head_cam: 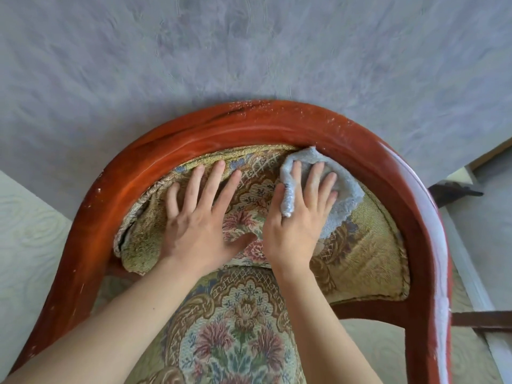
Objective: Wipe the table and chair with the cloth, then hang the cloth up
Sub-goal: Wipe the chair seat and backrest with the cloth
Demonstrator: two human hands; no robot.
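the cloth (pixel 329 189), a pale blue-grey terry rag, lies right of the frame's centre, bunched against the padded backrest (pixel 360 259) of the chair (pixel 194 134), its top edge tucked up where the upholstery meets the curved red wooden rail. the right hand (pixel 299 217) lies flat on it with fingers spread and nearly straight, pressing it into the fabric; a fold of the cloth wraps up over the index finger, so this grip is an open, flat press and not a pinch. just to its left, the left hand (pixel 199 214) rests palm-down on the same floral backrest, fingers splayed and holding nothing, apparently bracing the pad. below both wrists, at the bottom centre, the patterned seat cushion (pixel 235 328) shows between the forearms. pale specks dot the top of the rail near the upper middle, and worn patches run down the rail's right side. beyond the chair, the upper half of the frame is a mottled grey-lilac surface, with pale patterned surfaces at the left edge and lower right. the desk is not in view, so whether it has been wiped cannot be told. judging by this, the chair stage is under way on the backrest; the rail looks still dusty, and hanging the cloth up remains.
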